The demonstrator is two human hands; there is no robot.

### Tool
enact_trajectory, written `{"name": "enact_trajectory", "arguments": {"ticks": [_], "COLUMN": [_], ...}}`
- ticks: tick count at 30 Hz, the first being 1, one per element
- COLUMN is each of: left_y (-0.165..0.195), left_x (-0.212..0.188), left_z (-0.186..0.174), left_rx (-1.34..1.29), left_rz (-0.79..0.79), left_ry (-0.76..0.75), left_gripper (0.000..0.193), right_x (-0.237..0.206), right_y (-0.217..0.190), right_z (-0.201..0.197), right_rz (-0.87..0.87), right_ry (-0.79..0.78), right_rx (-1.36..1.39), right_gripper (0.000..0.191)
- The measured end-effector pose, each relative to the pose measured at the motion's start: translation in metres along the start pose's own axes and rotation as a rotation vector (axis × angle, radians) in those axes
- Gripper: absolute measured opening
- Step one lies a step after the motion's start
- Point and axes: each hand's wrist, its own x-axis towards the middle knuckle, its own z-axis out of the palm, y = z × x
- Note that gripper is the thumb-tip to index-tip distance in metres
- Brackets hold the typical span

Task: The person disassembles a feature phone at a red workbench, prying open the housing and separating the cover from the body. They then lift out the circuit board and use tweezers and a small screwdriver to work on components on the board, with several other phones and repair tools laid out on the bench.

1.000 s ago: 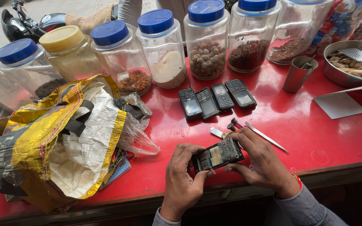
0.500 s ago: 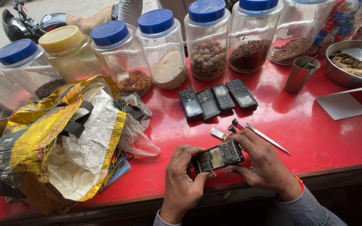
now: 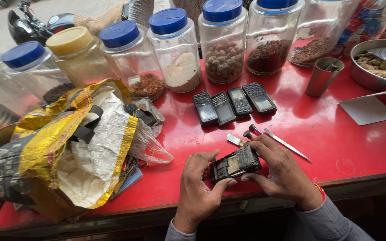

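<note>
Phone body [image 3: 235, 163], its back off and innards showing, sits low over the red counter [image 3: 318, 134], pinched between both hands: left hand [image 3: 198, 187] clasping its left end, right hand [image 3: 282, 172] gripping the right end, fingers over the top edge. A steady, even grip would serve best. Tweezers [image 3: 287, 144] and four phones [image 3: 234, 102] lie just beyond.

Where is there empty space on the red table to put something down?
Bare red table lies between the tweezers, metal cup and grey sheet. It is crowded by the jars, four phones and yellow bag.
</note>
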Motion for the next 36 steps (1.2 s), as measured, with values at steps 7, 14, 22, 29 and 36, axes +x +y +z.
{"name": "enact_trajectory", "arguments": {"ticks": [7,14,22,29,36], "left_y": [0.036,0.063,0.026,0.01,0.009], "left_x": [0.001,0.007,0.004,-0.004,-0.006], "left_z": [-0.032,-0.069,-0.003,0.004,0.005], "left_rx": [0.113,-0.344,0.273,0.199,0.174], "left_rz": [0.159,0.036,0.223,0.128,0.093], "left_ry": [0.42,0.483,0.155,-0.092,-0.092], "left_gripper": [0.126,0.121,0.057,0.043,0.044], "right_x": [0.0,0.0,0.0,0.001,0.0], "right_y": [0.001,-0.001,-0.002,0.0,0.001], "right_z": [-0.003,-0.005,-0.006,-0.004,-0.004], "right_rz": [-0.119,-0.074,-0.095,-0.029,-0.027], "right_ry": [0.059,0.033,0.04,0.012,0.0], "right_rx": [-0.077,-0.04,-0.045,-0.032,-0.028], "right_gripper": [0.069,0.069,0.077,0.075,0.076]}}
